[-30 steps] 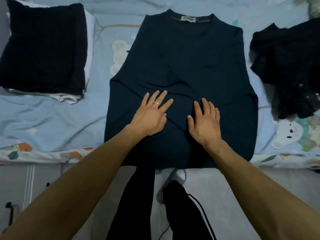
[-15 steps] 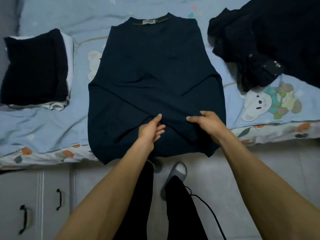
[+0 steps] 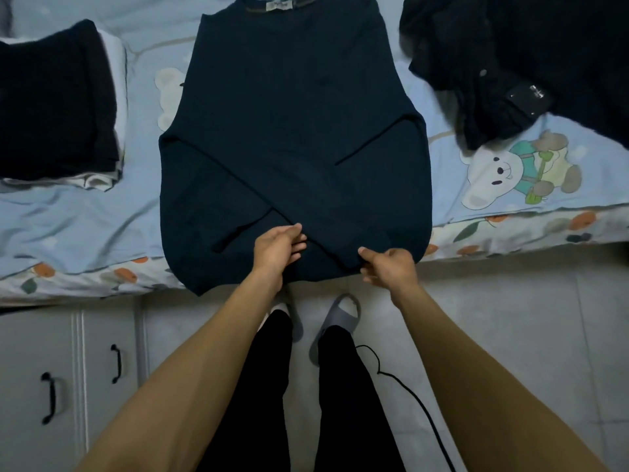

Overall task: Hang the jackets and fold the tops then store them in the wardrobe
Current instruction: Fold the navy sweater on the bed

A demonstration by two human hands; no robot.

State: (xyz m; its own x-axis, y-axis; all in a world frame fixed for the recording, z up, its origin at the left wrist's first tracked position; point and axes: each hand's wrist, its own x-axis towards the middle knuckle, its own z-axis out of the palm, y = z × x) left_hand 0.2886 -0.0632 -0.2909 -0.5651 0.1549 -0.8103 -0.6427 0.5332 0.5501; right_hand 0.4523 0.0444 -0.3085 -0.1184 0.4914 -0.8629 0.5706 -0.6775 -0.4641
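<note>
On the bed (image 3: pixel 85 216), covered by a pale blue sheet printed with cartoon bears and oranges, a dark navy long-sleeved knit top (image 3: pixel 292 131) is laid flat with its collar away from the person, its sleeves crossed over the front and its hem hanging slightly over the bed's edge. The left hand (image 3: pixel 277 248) is placed on the fabric where the sleeves cross, its grip narrow, a fold pinched between thumb and fingers. The right hand (image 3: pixel 388 267) is closed on the lower hem, its grip curled round the cloth. A folded stack of dark and white garments (image 3: pixel 58 100) is seen at the left, a crumpled black jacket (image 3: pixel 510 63) at the right.
</note>
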